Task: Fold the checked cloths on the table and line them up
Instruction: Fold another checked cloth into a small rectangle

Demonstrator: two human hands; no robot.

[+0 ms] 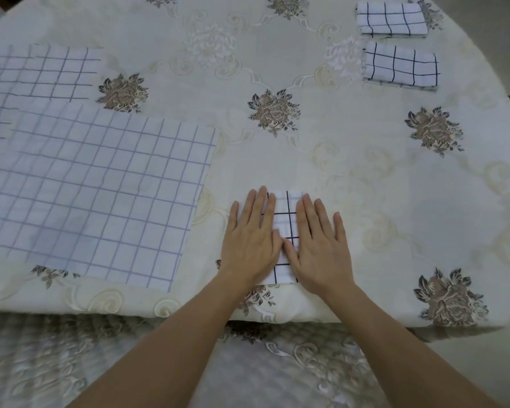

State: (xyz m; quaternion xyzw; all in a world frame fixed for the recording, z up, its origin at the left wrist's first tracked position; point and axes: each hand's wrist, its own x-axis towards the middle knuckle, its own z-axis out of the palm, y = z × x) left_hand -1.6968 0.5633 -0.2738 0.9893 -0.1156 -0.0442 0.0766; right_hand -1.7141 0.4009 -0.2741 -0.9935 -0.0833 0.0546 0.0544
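Surface: round table under a cream floral tablecloth (321, 148), brown-grey flower motifs scattered across it, cloth edge hanging over the near rim.

Surroundings:
- Far right: 2 folded checked cloths, white with dark grid lines. Far folded cloth (391, 19) lies near the table's far edge; second folded cloth (401, 66) lies just nearer to the camera, a narrow strip of tablecloth between them. Long sides run roughly parallel.
- Left: 2 unfolded checked cloths, paler grid. Large flat cloth (95, 195) spreads over the near-left area; its far-left portion overlaps the rear flat cloth (39, 72), which runs off the left edge of view.
- Nothing lies between the hands and the folded pair; open tablecloth separates them.

Work piece: small folded cloth (286, 231), dark grid, lying at the near edge of the table, centre, long side pointing away from the person. Well apart from the folded pair, just right of the large flat cloth without touching it.

Hands: left hand (252, 240) and right hand (321, 245) both lie flat, palms down, fingers straight and pointing away, pressing the small folded cloth from either side. Thumbs meet at its middle. Neither hand grips anything. Forearms bare, entering from the bottom of view.
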